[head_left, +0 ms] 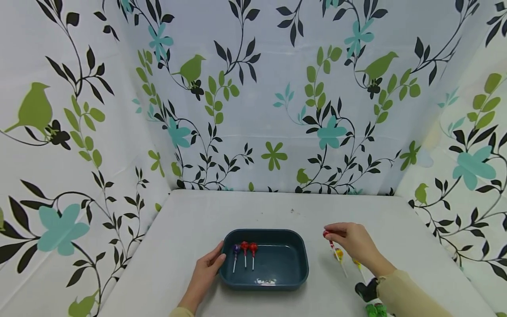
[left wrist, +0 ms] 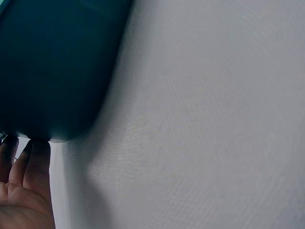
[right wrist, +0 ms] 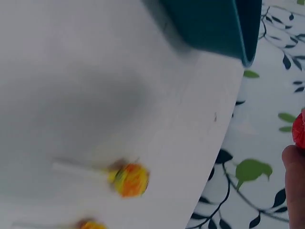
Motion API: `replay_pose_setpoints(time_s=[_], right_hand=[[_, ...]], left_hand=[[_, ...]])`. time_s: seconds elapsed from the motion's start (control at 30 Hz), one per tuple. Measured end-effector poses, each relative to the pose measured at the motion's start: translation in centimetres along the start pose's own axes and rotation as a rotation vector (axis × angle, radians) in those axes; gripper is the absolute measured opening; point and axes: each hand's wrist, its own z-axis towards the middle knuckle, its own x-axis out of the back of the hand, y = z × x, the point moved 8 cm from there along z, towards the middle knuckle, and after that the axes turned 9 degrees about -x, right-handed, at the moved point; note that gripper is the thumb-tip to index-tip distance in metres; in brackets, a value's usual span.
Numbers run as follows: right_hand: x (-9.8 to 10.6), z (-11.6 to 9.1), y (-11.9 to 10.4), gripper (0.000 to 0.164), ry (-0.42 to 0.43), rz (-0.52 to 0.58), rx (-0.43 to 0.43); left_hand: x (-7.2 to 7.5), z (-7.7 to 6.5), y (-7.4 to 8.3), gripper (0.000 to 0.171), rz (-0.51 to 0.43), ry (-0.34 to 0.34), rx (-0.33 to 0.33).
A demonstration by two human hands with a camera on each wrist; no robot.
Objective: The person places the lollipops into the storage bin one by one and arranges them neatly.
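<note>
Right hand (head_left: 352, 241) pinches a red lollipop (head_left: 326, 234), right of a blue tray (head_left: 264, 286).
Left hand (head_left: 205, 269) grips the tray's left edge; its raised wall separates the held lollipop from a purple lollipop (head_left: 236, 249) and two reds (head_left: 253, 248) inside. Yellow lollipops (head_left: 338, 254) lie near the right hand; the sleeve (head_left: 404, 290) partly hides green items (head_left: 372, 310).

No readable text or labels anywhere.
</note>
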Motion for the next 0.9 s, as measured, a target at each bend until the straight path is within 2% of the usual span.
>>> replay_pose_setpoints(time_s=[0.2,0.37,0.43,0.73,0.9], right_hand=[[-5.1,2.3,-5.1,0.024,-0.057,0.023,0.05],[-8.9,3.6,-8.4,0.02,-0.131,-0.005,0.116],[-10.2,4.1,-9.4,0.019,-0.161,-0.011,0.142],[-14.2,5.3,-12.3,0.005,-0.276,-0.124,0.175],[-16.2,5.7,-13.0,0.011,-0.311,-0.196,0.183]], left_hand=[[-0.2,0.2,0.0,0.049,-0.002,-0.001,-0.024],[-0.2,0.1,0.4,0.048,0.015,-0.011,-0.073],[-0.2,0.1,0.4,0.047,0.007,-0.01,-0.07],[0.0,0.1,0.1,0.047,0.005,0.004,-0.062],[0.3,0.1,-0.2,0.047,-0.001,0.005,-0.044]])
